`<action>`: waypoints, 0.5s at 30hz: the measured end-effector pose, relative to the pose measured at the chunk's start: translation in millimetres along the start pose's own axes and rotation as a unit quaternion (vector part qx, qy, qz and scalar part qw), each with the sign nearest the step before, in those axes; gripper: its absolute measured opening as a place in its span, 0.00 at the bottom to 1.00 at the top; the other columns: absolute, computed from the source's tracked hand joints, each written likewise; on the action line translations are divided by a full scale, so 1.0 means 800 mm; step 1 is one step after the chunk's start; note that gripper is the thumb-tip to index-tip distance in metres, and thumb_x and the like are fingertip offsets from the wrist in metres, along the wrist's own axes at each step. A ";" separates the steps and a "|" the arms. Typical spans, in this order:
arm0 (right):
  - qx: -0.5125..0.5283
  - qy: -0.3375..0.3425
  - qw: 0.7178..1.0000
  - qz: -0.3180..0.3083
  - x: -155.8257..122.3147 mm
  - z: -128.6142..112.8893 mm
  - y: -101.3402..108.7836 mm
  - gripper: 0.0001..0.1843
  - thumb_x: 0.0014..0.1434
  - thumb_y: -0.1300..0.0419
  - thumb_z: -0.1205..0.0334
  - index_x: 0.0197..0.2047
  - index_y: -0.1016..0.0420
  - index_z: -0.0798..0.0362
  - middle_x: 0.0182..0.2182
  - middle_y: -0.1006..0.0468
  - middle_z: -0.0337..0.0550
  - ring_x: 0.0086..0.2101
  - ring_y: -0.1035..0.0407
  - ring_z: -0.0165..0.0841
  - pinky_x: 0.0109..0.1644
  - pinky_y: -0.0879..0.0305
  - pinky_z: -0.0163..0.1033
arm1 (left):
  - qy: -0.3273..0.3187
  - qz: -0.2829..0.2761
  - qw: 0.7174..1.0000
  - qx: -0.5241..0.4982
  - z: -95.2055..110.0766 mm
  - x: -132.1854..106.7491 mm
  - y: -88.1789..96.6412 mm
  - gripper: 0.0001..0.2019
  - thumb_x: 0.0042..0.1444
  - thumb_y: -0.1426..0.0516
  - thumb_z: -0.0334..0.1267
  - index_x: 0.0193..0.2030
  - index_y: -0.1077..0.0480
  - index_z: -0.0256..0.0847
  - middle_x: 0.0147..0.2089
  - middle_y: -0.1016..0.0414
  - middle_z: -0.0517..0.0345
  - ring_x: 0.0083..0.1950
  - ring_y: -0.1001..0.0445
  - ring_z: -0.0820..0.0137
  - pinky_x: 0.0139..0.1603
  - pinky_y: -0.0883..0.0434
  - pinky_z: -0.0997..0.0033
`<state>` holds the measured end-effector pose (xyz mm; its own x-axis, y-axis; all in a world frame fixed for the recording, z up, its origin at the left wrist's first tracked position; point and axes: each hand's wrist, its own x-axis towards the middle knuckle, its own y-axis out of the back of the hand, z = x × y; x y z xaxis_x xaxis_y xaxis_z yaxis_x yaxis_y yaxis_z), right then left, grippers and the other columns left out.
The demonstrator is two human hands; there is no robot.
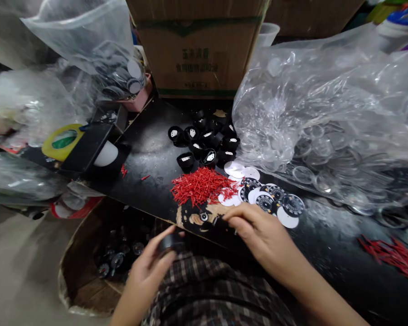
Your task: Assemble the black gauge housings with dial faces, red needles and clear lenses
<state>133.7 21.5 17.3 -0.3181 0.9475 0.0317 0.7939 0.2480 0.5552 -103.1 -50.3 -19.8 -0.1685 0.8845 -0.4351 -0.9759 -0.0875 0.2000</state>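
My left hand (149, 267) is closed round a small round black casing (170, 242), held over my lap just below the edge of the black worktop (149, 154). My right hand (258, 233) rests at the worktop's near edge, fingers pinched together on something too small to make out. Just in front of it lie a heap of small red pins (200, 185) and several round dial discs (268, 201), some face up, some white side up. Behind the pins stands a cluster of black casings (206, 140).
A large clear bag of transparent round lenses (326, 117) fills the right. A cardboard box (197, 45) stands at the back. Another bag of parts (98, 50) and a tape roll (63, 140) are at the left. A box with finished pieces (112, 258) sits below. More red pins (394, 256) lie right.
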 end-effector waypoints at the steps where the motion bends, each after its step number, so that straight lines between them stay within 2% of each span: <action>1: 0.011 -0.027 1.000 0.005 0.000 0.002 0.002 0.15 0.68 0.53 0.55 0.36 0.29 0.49 0.31 0.24 0.38 0.34 0.31 0.33 0.38 0.40 0.38 | -0.010 0.077 0.996 0.037 -0.008 -0.002 0.020 0.20 0.55 0.41 0.45 0.56 0.30 0.51 0.58 0.26 0.55 0.62 0.33 0.55 0.67 0.47 0.51; 2: 0.016 -0.045 0.999 0.008 0.001 0.004 0.002 0.15 0.68 0.53 0.54 0.37 0.29 0.48 0.32 0.24 0.39 0.34 0.31 0.33 0.38 0.40 0.38 | -0.041 0.133 0.986 0.089 -0.012 -0.001 0.035 0.20 0.53 0.39 0.44 0.55 0.29 0.51 0.61 0.30 0.56 0.66 0.39 0.55 0.69 0.52 0.52; 4: 0.021 -0.038 0.999 -0.017 0.005 0.002 -0.004 0.15 0.67 0.52 0.55 0.36 0.29 0.49 0.32 0.24 0.40 0.34 0.31 0.34 0.39 0.39 0.39 | -0.123 0.185 0.961 0.167 -0.006 0.010 0.046 0.21 0.52 0.38 0.41 0.55 0.29 0.52 0.65 0.36 0.58 0.70 0.48 0.58 0.70 0.57 0.56; 5: 0.022 -0.013 0.999 -0.039 0.007 -0.001 -0.008 0.14 0.67 0.51 0.56 0.34 0.29 0.49 0.32 0.24 0.40 0.35 0.31 0.34 0.39 0.38 0.40 | -0.166 0.181 0.951 0.186 0.004 0.022 0.041 0.21 0.54 0.39 0.40 0.56 0.31 0.52 0.66 0.36 0.57 0.70 0.47 0.60 0.70 0.56 0.57; 7: 0.018 0.040 0.996 -0.074 0.009 -0.008 -0.015 0.12 0.66 0.50 0.58 0.31 0.31 0.50 0.31 0.24 0.40 0.35 0.31 0.34 0.41 0.38 0.41 | -0.235 0.142 0.942 0.192 0.033 0.058 0.019 0.21 0.59 0.44 0.41 0.60 0.35 0.50 0.63 0.33 0.54 0.66 0.40 0.62 0.68 0.49 0.58; 9: 0.008 0.054 0.995 -0.079 0.007 -0.012 -0.017 0.12 0.65 0.49 0.60 0.30 0.32 0.50 0.29 0.25 0.39 0.34 0.31 0.33 0.40 0.38 0.40 | -0.272 0.105 0.936 0.199 0.065 0.106 -0.009 0.23 0.59 0.45 0.44 0.62 0.37 0.45 0.61 0.31 0.49 0.62 0.35 0.60 0.65 0.45 0.56; 12: -0.006 0.004 0.997 -0.076 -0.005 -0.009 -0.013 0.13 0.66 0.50 0.58 0.31 0.31 0.50 0.29 0.25 0.39 0.32 0.31 0.33 0.36 0.38 0.39 | -0.287 0.091 0.927 0.225 0.103 0.170 -0.039 0.28 0.55 0.42 0.48 0.61 0.37 0.39 0.57 0.29 0.42 0.60 0.34 0.54 0.62 0.44 0.51; 14: -0.005 -0.035 0.996 -0.083 -0.011 -0.002 -0.007 0.14 0.66 0.51 0.56 0.31 0.30 0.49 0.30 0.25 0.39 0.32 0.31 0.34 0.35 0.39 0.39 | -0.292 0.087 0.925 0.226 0.116 0.189 -0.047 0.28 0.54 0.40 0.47 0.59 0.35 0.36 0.55 0.28 0.40 0.59 0.33 0.51 0.62 0.44 0.49; 15: 0.002 -0.049 0.995 -0.083 -0.013 0.001 -0.005 0.14 0.66 0.51 0.55 0.32 0.30 0.49 0.30 0.25 0.39 0.32 0.31 0.34 0.36 0.39 0.39 | -0.296 0.085 0.924 0.227 0.119 0.188 -0.048 0.28 0.53 0.40 0.46 0.59 0.35 0.35 0.55 0.27 0.39 0.58 0.33 0.51 0.62 0.44 0.49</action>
<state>134.6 10.7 14.1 -0.3925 0.9088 -0.1414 0.7375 0.4029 0.5420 -77.5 129.5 -9.2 -0.0780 0.9829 0.1665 -0.7610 -0.1666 0.6269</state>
